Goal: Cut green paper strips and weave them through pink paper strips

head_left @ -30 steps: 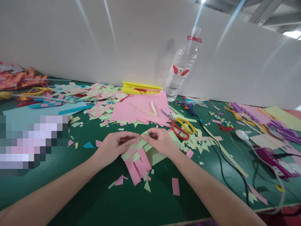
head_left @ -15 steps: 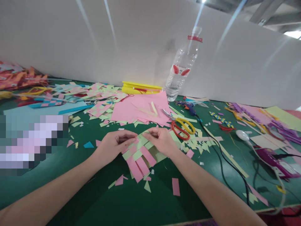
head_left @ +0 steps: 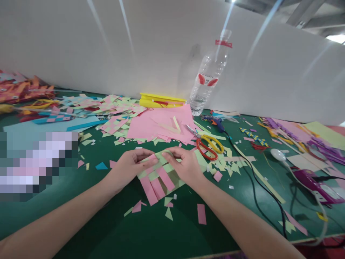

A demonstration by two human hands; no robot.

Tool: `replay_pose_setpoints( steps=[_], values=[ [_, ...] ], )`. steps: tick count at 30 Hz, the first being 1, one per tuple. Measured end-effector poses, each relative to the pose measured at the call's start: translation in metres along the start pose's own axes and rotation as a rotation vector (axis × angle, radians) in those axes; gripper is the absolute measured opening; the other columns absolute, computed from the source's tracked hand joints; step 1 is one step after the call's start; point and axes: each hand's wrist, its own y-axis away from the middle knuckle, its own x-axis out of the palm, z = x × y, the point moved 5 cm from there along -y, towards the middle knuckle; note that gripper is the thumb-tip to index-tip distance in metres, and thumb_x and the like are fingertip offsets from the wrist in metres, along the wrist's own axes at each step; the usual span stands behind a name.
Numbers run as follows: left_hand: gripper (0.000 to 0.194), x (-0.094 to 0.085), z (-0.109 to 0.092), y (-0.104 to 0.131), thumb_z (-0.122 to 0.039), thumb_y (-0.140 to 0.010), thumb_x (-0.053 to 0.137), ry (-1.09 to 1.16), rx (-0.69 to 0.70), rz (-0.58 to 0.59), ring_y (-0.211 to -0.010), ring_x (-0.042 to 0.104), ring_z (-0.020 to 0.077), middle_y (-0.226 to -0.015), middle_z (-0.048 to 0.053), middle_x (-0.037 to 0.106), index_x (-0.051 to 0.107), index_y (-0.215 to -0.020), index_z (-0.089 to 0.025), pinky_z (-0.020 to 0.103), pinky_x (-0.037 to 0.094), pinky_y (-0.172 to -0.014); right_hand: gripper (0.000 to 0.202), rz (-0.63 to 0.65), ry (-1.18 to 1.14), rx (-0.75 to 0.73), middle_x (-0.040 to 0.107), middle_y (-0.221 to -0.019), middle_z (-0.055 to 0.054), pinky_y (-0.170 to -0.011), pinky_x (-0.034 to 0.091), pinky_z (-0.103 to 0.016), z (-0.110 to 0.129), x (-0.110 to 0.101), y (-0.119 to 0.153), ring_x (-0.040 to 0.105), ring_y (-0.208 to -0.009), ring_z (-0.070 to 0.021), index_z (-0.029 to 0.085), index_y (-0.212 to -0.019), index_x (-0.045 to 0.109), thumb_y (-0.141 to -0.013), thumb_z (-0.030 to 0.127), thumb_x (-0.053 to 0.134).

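Observation:
Between my two hands is a woven paper piece [head_left: 161,178] of interlaced pink and light green strips. Several loose pink strip ends point down toward me. My left hand [head_left: 132,166] pinches its upper left side, thumb on top and fingers behind. At the upper right edge my right hand [head_left: 183,162] pinches it too, the thumb pressing on a green strip. Scissors with red and yellow handles [head_left: 210,145] lie just beyond my right hand. A pink paper sheet [head_left: 159,122] lies behind the hands.
Paper scraps [head_left: 231,165] litter the green table [head_left: 151,237]. A leaning plastic bottle [head_left: 207,79] stands against the white partition [head_left: 121,46]. At right are a glue gun [head_left: 215,122] with a black cord and a purple device [head_left: 315,185]. Woven pieces [head_left: 118,108] pile up at left.
The woven paper has shifted slightly up and left and tilted in my hands. My left thumb now lies flatter across its upper edge. Everything else stays put.

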Motion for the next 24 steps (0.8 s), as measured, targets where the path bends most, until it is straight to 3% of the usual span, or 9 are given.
replay_pose_setpoints(
  steps=[6, 10, 17, 24],
  values=[
    [0.025, 0.001, 0.002, -0.001, -0.041, -0.070, 0.069, -0.010, 0.013, 0.025, -0.070, 0.059, 0.0174, -0.077, 0.003, 0.066, 0.067, -0.083, -0.019, 0.025, 0.044, -0.059, 0.020, 0.000, 0.082, -0.111, 0.068, -0.076, -0.002, -0.055, 0.045, -0.022, 0.007, 0.002, 0.003, 0.059, -0.063, -0.0116, 0.019, -0.088, 0.066, -0.087, 0.033, 0.052],
    [0.029, 0.002, -0.002, 0.000, -0.040, -0.069, 0.070, -0.012, 0.045, 0.051, -0.076, 0.062, 0.0196, -0.085, 0.003, 0.068, 0.067, -0.090, -0.021, 0.027, 0.048, -0.065, 0.018, -0.042, 0.085, -0.113, 0.067, -0.072, -0.001, -0.054, 0.045, -0.022, 0.005, 0.000, 0.003, 0.058, -0.060, -0.0114, 0.019, -0.086, 0.066, -0.085, 0.033, 0.055],
    [0.038, 0.005, -0.009, 0.002, -0.047, -0.067, 0.067, -0.202, 0.083, 0.058, -0.074, 0.062, 0.0227, -0.083, 0.005, 0.068, 0.067, -0.095, -0.020, 0.028, 0.048, -0.058, 0.015, -0.062, 0.123, -0.196, 0.068, -0.073, -0.001, -0.052, 0.043, -0.020, 0.012, 0.002, 0.006, 0.055, -0.055, -0.0091, 0.018, -0.086, 0.067, -0.085, 0.028, 0.057],
    [0.048, 0.008, -0.015, 0.005, -0.048, -0.070, 0.062, -0.263, 0.081, 0.133, -0.060, 0.055, 0.0173, -0.075, 0.003, 0.063, 0.061, -0.109, -0.021, 0.025, 0.042, -0.050, 0.015, -0.071, 0.146, -0.258, 0.070, -0.075, -0.001, -0.050, 0.042, -0.020, 0.016, 0.002, 0.006, 0.054, -0.053, -0.0079, 0.017, -0.087, 0.068, -0.085, 0.027, 0.056]
  ],
)
